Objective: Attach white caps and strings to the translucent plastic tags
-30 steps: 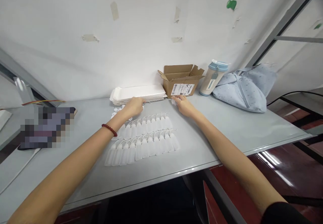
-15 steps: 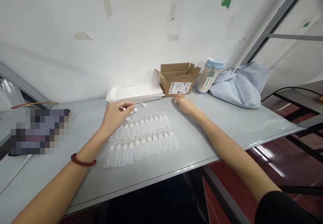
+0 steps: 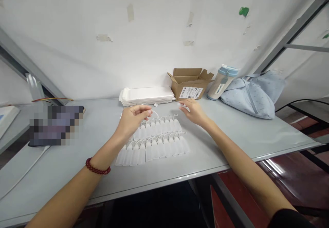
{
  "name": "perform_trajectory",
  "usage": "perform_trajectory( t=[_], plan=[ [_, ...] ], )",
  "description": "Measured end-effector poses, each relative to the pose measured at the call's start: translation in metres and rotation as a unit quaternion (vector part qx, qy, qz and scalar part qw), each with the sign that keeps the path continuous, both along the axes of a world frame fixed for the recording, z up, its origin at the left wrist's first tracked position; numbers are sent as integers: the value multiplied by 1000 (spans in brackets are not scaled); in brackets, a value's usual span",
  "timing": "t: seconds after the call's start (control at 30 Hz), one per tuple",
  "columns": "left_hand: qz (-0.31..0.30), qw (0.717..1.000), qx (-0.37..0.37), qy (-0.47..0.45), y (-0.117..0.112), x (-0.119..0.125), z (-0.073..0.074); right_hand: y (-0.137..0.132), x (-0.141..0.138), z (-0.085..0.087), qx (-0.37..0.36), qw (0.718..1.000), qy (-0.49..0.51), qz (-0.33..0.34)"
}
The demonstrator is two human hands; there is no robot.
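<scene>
Two rows of small translucent white squeeze bottles (image 3: 156,139) lie side by side on the grey table (image 3: 231,132). My left hand (image 3: 133,120), with a red bead bracelet on its wrist, hovers over the left end of the far row, fingers pinched on a thin white looped cap strap. My right hand (image 3: 194,111) is raised past the right end of the rows, fingers closed on a small white piece. A small white cap (image 3: 155,104) lies near the stack of flat white trays (image 3: 147,95).
An open cardboard box (image 3: 190,84) with a label stands against the wall. To its right are a drink tumbler with a blue lid (image 3: 223,81) and a light blue cloth bag (image 3: 253,96). A blurred dark object (image 3: 55,123) lies at the left. The table edge runs along the front.
My left hand drew back from the tray stack, holding a white strapped piece, and rose over the bottles. My right hand lifted off the table near the box with a small white piece.
</scene>
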State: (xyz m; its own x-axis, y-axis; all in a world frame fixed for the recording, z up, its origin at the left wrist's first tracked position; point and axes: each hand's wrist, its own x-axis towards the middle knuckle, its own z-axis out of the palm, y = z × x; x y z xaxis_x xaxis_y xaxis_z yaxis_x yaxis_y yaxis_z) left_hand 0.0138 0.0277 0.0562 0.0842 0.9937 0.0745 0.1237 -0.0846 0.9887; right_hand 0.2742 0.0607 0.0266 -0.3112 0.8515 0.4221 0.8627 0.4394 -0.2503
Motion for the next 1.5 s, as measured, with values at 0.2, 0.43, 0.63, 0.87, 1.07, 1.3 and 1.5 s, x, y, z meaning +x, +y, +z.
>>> perform_trajectory(
  t=[0.2,0.43,0.63,0.87,1.07,1.3,1.5],
  plan=[
    [-87,964,-152,-202,-2,6,-5,-36,-45,4,-3,977,138,165],
    [-110,959,-163,-206,-6,10,-5,-51,-62,-5,33,962,160,217],
    [-106,965,-160,-179,-12,13,-3,-50,-62,-4,62,957,168,229],
    [-112,982,-111,-109,-16,16,-2,-52,-61,-5,50,963,172,203],
    [-92,996,-8,4,-21,19,4,-51,-60,-6,76,957,180,212],
    [-119,993,-2,20,-19,16,2,-52,-61,-3,80,956,182,214],
    [-152,988,-9,22,-16,16,1,-56,-63,-2,17,953,234,190]
  ],
)
